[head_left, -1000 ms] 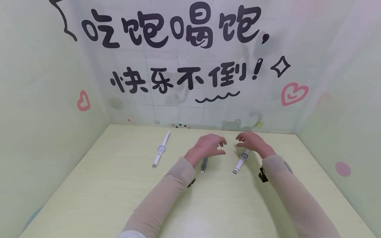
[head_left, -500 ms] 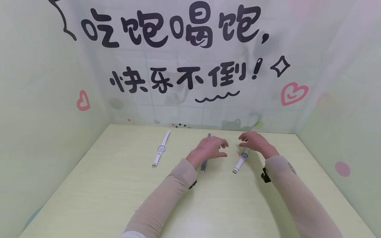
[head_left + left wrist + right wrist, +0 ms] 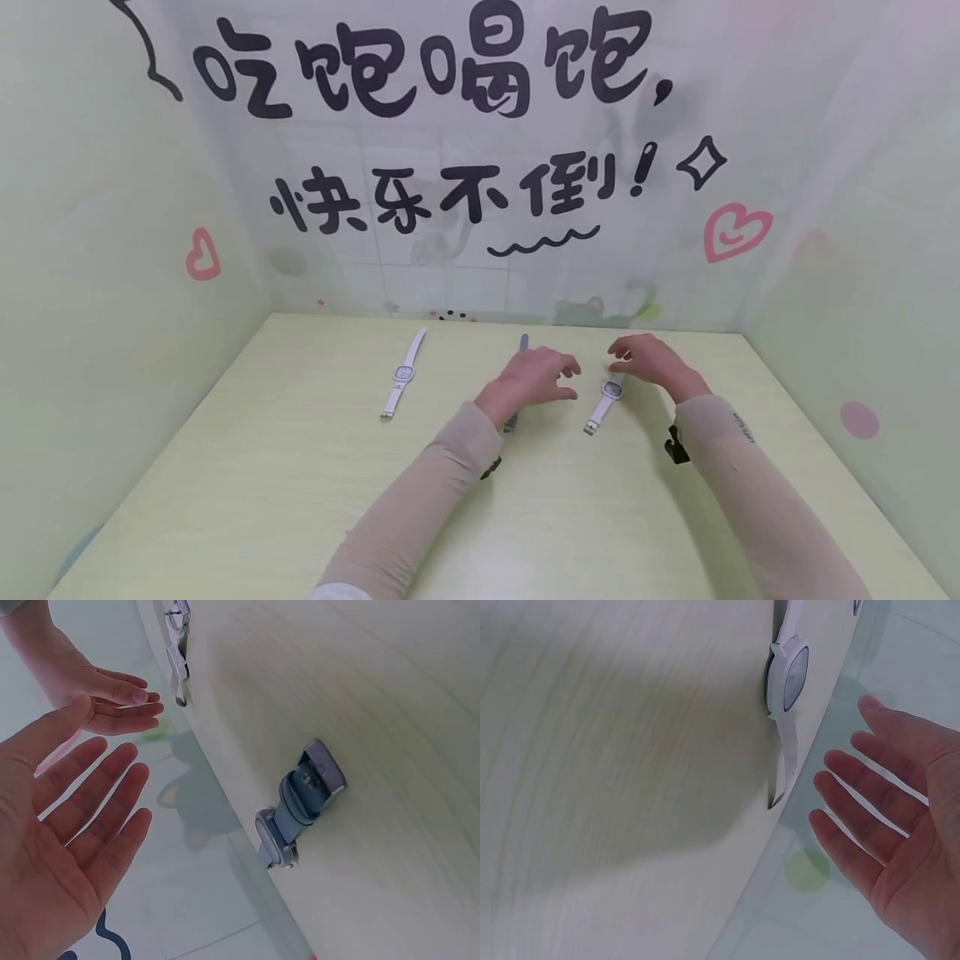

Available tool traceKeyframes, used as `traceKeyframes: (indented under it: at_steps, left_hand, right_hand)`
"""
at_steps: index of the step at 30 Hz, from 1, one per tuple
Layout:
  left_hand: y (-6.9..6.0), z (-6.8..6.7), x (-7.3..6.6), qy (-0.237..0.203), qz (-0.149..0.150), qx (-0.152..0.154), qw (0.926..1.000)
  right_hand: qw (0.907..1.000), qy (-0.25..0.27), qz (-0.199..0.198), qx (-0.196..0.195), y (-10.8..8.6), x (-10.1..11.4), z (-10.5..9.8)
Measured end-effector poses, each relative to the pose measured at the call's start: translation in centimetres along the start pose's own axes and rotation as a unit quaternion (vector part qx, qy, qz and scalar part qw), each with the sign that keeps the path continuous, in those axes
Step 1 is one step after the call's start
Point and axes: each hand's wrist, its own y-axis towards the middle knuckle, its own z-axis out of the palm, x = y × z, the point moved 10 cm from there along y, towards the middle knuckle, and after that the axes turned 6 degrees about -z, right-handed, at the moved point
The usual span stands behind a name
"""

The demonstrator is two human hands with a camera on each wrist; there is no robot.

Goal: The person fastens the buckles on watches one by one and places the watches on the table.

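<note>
My left hand [image 3: 531, 377] hovers over a blue-strapped wristwatch [image 3: 294, 802], holding nothing, its fingers loosely bent. In the head view that hand covers the middle of the watch; the strap's far tip and its buckle end show. My right hand [image 3: 651, 363] is held in the air, also with nothing in it, by the far end of a white wristwatch [image 3: 611, 390]. The right wrist view shows the spread fingers [image 3: 870, 799] apart from this watch. Farther left on the table lies another white wristwatch [image 3: 403, 374], stretched out flat.
The three watches lie on a pale wood-grain table [image 3: 247, 467]. A printed wall curtain [image 3: 322, 275] with black lettering stands along the back edge, and pale side panels [image 3: 862, 333] flank the table. Black wrist mounts [image 3: 677, 446] show under the sleeves.
Both hands have drifted slightly to the right. The far tip of the blue strap, hidden a second ago, now shows past the left hand. The watches stay where they were.
</note>
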Motion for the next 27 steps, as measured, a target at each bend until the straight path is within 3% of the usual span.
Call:
traceKeyframes:
  at_steps: [12,27]
  left_hand:
    - [0.2,0.8,-0.7,-0.011,0.001,0.015,0.9998]
    - [0.8,2.1,-1.8,0.007,0.011,0.026,0.9996]
  right_hand:
    - [0.9996,0.006,0.025,-0.012,-0.4,-0.5,-0.4]
    - [0.9969,0.003,0.072,-0.031,-0.9,-2.3,-0.4]
